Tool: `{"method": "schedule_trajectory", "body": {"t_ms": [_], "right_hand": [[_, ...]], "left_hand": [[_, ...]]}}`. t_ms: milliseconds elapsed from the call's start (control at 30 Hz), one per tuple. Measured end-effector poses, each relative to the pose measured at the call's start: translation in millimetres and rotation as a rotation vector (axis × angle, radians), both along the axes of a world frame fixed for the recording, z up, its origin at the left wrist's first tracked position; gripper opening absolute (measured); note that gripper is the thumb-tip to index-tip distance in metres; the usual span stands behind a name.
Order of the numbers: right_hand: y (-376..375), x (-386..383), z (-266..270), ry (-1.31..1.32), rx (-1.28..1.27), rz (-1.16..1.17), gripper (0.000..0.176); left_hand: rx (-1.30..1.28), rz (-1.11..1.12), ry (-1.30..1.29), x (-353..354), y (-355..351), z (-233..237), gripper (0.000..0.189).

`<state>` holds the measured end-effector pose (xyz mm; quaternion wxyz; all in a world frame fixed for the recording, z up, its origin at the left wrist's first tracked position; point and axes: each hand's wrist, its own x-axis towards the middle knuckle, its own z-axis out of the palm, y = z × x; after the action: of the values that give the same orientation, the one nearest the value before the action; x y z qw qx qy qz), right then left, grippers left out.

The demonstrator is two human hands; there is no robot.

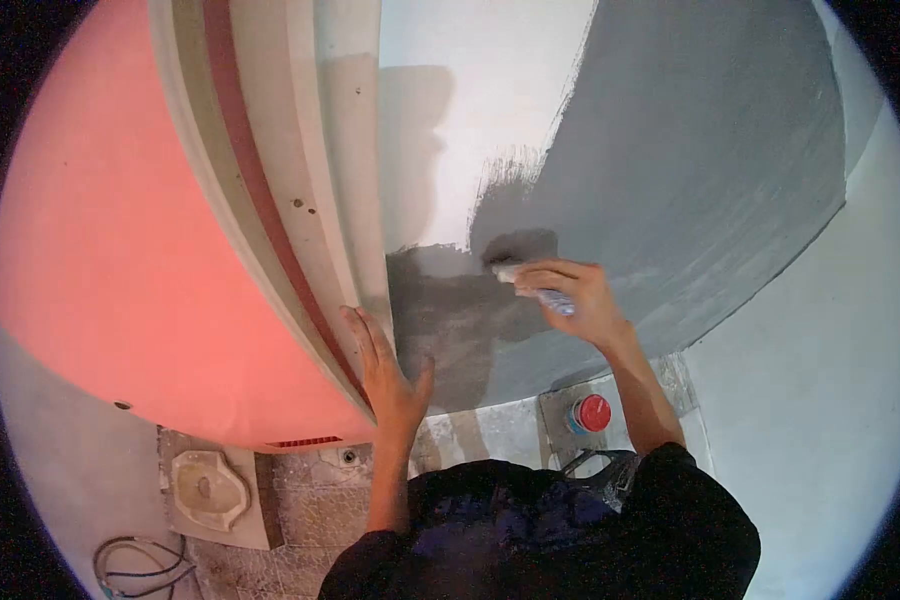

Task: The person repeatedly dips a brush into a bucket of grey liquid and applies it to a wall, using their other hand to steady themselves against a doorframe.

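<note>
My right hand grips a paintbrush, its bristles against the wall on a dark, wet-looking patch of grey paint. Dry-looking grey paint covers the wall to the right. A white stretch of wall lies above and left of the brush, with a ragged edge where grey meets it. Fingers spread, my left hand rests against the cream door frame, close to the lower grey area.
A pink door fills the left. On the floor by the wall stands a small can with a red lid. At lower left are a squat toilet basin on a raised step and a coiled hose. A pale wall borders the right.
</note>
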<state>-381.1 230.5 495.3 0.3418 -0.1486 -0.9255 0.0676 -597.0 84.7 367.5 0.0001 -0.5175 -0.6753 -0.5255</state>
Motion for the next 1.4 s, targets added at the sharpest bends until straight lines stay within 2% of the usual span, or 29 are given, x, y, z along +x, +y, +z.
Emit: {"method": "schedule_trajectory", "body": {"t_ms": [67, 200, 267, 333, 367, 467, 533, 633, 733, 800, 867, 967, 1067, 1133, 1200, 1300, 1400], "right_hand": [[9.5, 2.2, -1.2, -0.037, -0.014, -0.018, 0.035], [24.2, 0.6, 71.2, 0.140, 0.044, 0.074, 0.032], [18.8, -1.7, 104.7, 0.243, 0.184, 0.096, 0.028], [10.1, 0.8, 112.5, 0.326, 0.325, 0.038, 0.029], [6.3, 1.8, 112.0, 0.368, 0.396, 0.011, 0.029], [-6.2, 14.4, 57.9, 0.252, 0.286, 0.038, 0.031], [-9.5, 12.0, 17.0, 0.101, 0.039, 0.077, 0.031], [2.1, -2.9, 5.9, -0.109, 0.083, -0.011, 0.027], [19.0, -3.3, 44.4, -0.016, -0.029, 0.037, 0.027], [26.4, -1.5, 78.3, 0.118, 0.007, 0.083, 0.022], [24.1, -2.1, 116.2, 0.222, 0.186, 0.128, 0.021], [6.1, 0.2, 150.6, 0.333, 0.443, 0.044, 0.026], [-13.0, 13.0, 112.8, 0.276, 0.393, 0.007, 0.028], [-15.5, 5.1, 65.6, 0.206, 0.139, 0.151, 0.024], [-2.4, 1.6, 19.9, -0.055, 0.007, 0.082, 0.023], [18.2, -11.7, 20.6, -0.139, -0.031, 0.062, 0.019], [27.1, -11.6, 79.9, -0.051, -0.026, 0.066, 0.015]], "left_hand": [[0.008, 0.007, 0.035, -0.3, 1.3, -2.1, 0.106], [0.009, 0.013, 0.065, -1.3, 2.1, -7.1, 0.107], [0.019, 0.024, 0.058, 1.8, 1.6, -0.8, 0.107], [0.025, 0.014, 0.054, 2.3, 2.2, 0.3, 0.107], [0.029, 0.013, 0.052, 1.7, 2.2, 0.3, 0.108], [0.008, 0.017, 0.038, 0.6, 2.5, -4.4, 0.108], [0.006, 0.019, 0.042, 0.5, 2.1, -2.5, 0.108], [0.007, 0.010, 0.014, 1.1, 2.2, -2.5, 0.107], [-0.002, 0.002, 0.022, -0.9, 2.9, -6.4, 0.106], [-0.001, -0.003, 0.030, -1.2, 2.0, -4.7, 0.105], [0.016, -0.008, 0.021, 0.8, 1.9, 0.5, 0.104], [-0.019, 0.026, 0.054, 2.1, 0.9, -2.5, 0.103], [0.035, 0.029, 0.055, 2.5, 1.8, -2.8, 0.099], [0.007, 0.003, 0.023, 0.1, 1.0, -3.8, 0.103], [-0.001, 0.000, 0.004, 0.2, 1.9, -4.5, 0.105], [-0.002, 0.003, 0.015, 0.2, 2.0, -4.2, 0.106], [-0.011, 0.003, 0.024, 0.4, 0.2, 0.4, 0.107]]}}
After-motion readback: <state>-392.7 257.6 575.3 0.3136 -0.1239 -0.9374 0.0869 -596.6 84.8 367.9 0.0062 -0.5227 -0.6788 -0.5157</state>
